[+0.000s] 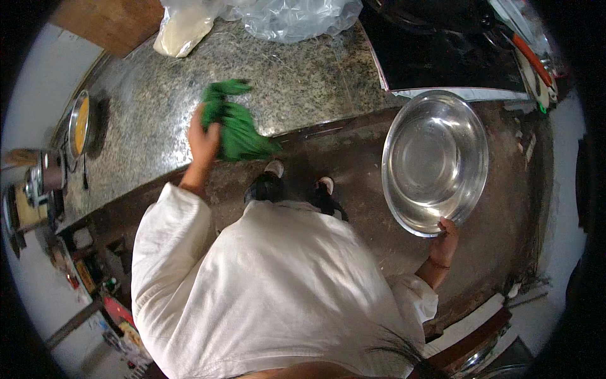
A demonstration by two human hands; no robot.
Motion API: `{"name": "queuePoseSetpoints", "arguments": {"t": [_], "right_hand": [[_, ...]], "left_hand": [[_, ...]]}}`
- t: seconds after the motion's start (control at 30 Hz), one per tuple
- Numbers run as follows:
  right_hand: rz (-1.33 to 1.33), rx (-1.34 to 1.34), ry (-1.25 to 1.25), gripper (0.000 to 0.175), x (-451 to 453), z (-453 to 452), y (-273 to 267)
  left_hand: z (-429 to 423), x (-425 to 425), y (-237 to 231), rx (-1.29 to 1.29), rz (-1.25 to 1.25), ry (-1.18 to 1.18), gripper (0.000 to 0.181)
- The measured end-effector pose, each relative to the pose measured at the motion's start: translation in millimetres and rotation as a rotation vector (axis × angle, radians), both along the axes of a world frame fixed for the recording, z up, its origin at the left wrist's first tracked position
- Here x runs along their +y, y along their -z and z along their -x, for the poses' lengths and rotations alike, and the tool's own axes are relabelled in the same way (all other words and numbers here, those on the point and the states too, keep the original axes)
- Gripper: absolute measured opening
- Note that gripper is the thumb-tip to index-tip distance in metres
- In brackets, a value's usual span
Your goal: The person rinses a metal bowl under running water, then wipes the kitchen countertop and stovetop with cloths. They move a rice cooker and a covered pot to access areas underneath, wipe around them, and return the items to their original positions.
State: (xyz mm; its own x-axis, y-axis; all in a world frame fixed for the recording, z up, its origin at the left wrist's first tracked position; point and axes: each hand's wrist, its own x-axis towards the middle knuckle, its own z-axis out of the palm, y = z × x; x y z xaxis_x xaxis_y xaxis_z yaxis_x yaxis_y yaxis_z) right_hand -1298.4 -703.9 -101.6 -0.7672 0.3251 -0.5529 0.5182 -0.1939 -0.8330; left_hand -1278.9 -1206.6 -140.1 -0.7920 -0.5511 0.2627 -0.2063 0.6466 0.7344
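My left hand point(203, 144) grips a green cloth point(239, 130), slightly blurred, over the front edge of the speckled stone counter point(303, 85). The loose end of the cloth hangs past that edge. Out to the right, my right hand point(445, 239) holds a large, round stainless steel basin point(426, 161) by its near rim, thumb over the lip. The basin is tilted so its inside faces the camera, and nothing shows in it. It hangs over the floor, just in front of the black cooktop.
A black cooktop point(450, 61) lies at the back right. Clear plastic bags point(298, 19) and a bag of pale contents point(182, 33) sit at the counter's back. At left stand a metal bowl with yellow-orange contents point(81, 125) and a dark appliance point(49, 170).
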Motion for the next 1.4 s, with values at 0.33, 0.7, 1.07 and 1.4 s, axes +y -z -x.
{"name": "queuePoseSetpoints", "arguments": {"t": [0.33,0.7,1.07,1.4], "right_hand": [[0.100,0.061,-0.014,0.010,37,-21,1],[0.040,-0.092,0.016,0.043,68,-40,24],[0.221,0.134,-0.279,0.022,-51,33,-19],[0.318,0.176,-0.661,0.023,-240,63,-61]], "left_hand": [[92,51,10,-0.062,0.151,-0.123,0.047],[61,125,9,0.047,0.155,0.550,0.044],[-19,-61,9,-0.177,0.049,-0.647,0.040],[11,-42,-61,0.133,-0.132,0.313,0.062]]}}
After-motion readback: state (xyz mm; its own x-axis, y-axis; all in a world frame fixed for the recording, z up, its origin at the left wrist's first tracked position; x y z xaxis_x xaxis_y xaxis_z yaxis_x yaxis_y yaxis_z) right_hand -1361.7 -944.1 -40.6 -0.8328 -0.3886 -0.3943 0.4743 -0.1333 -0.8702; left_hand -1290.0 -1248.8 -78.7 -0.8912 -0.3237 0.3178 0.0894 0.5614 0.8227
